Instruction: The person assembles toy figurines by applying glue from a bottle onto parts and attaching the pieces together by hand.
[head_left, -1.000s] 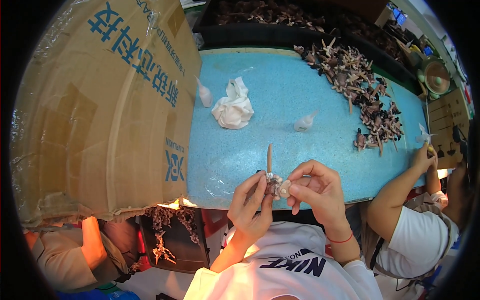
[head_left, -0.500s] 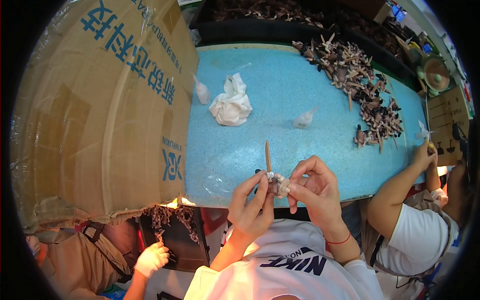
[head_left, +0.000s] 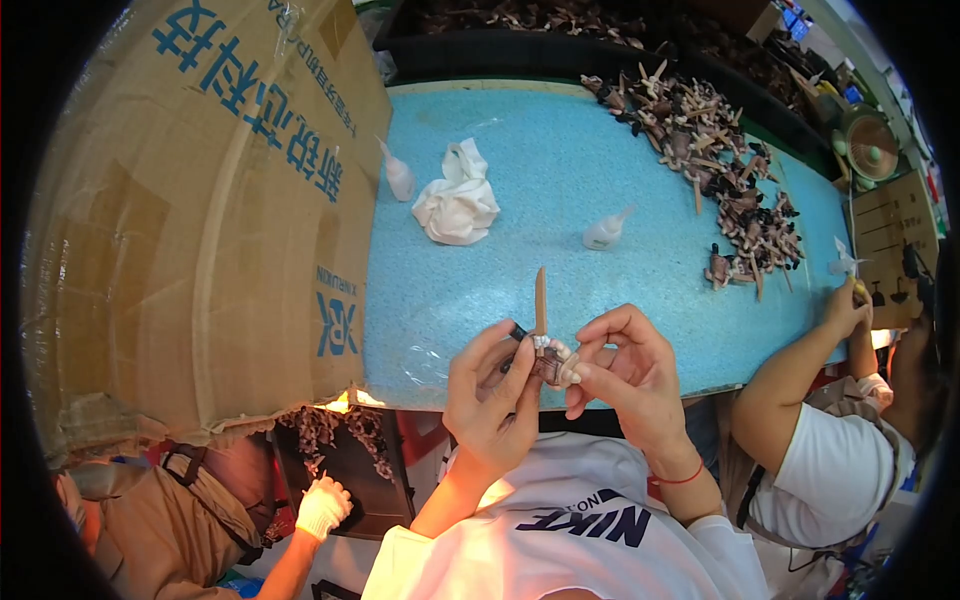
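Worktop (head_left: 470, 300): blue. L: crumpled wht tissue (head_left: 457, 205), clear-wht btl (head_left: 399, 179) just L of it. Ctr: 2nd btl (head_left: 604, 231). Far R: brn figs, piled (head_left: 745, 222).

A white T-shirt (head_left: 560, 485) with short sleeves fills the lower centre of the frame. Its dark print (head_left: 585, 525) has 1 bold slanted line and 1 smaller line. Orange light tints the left sleeve (head_left: 397, 560). 1 thin red cord (head_left: 680, 481) circles the right wrist, lower right of centre. Both hands are bare.

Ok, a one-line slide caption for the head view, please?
Left hand and right hand hold a small figurine at a blue table, a figurine heap beyond to the right.
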